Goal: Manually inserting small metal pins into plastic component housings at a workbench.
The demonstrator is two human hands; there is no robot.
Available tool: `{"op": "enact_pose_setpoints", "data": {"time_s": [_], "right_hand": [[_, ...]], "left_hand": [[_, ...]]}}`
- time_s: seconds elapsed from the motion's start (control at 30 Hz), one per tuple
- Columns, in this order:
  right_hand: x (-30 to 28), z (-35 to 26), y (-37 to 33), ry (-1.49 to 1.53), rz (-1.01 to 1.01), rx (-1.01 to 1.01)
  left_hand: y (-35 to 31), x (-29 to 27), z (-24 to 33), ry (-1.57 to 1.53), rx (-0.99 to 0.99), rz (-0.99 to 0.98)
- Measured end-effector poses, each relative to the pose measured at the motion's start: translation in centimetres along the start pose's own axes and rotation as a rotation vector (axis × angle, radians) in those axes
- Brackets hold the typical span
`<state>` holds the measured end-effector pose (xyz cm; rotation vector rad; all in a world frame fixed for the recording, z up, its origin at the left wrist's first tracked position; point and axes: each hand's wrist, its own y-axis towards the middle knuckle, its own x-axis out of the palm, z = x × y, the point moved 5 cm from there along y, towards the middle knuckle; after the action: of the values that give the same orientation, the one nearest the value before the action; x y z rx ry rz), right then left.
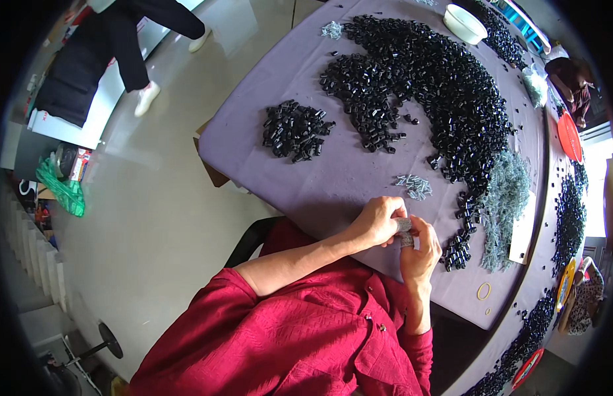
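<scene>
My left hand (375,223) and my right hand (420,254) meet above the near edge of the purple-covered table, fingers pinched together. Whatever sits between the fingertips is hidden. Grey wrappings (405,235) cover fingers where the two hands meet. Just beyond them lies a small heap of clear little pieces (415,187). To the right of my hands runs a tail of small black cylindrical parts (459,244), joined to the large black heap (445,92). A separate smaller pile of black parts (295,131) lies at the left.
A tangled mound of clear greyish pieces (506,208) lies on the right, near a white strip (522,231). A white bowl (464,24) stands at the far end. Two yellow rubber bands (484,291) lie near the right corner. People sit across; another person (125,39) stands at upper left.
</scene>
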<state>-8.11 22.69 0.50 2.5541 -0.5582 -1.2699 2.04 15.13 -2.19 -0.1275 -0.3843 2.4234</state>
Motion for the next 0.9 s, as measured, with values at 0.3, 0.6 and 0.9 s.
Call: {"op": "enact_pose_setpoints", "data": {"time_s": [0.3, 0.6, 0.9], "right_hand": [[-0.4, 0.4, 0.6, 0.049, 0.01, 0.029], [-0.2, 1.6, 1.2, 0.121, -0.064, 0.041], [-0.8, 1.9, 1.9, 0.169, -0.254, 0.159]], "left_hand": [[0.8, 0.4, -0.2, 0.061, 0.013, -0.047], [1.0, 1.1, 0.1, 0.162, -0.022, -0.013], [-0.9, 2.0, 1.4, 0.592, 0.509, 0.167]]}}
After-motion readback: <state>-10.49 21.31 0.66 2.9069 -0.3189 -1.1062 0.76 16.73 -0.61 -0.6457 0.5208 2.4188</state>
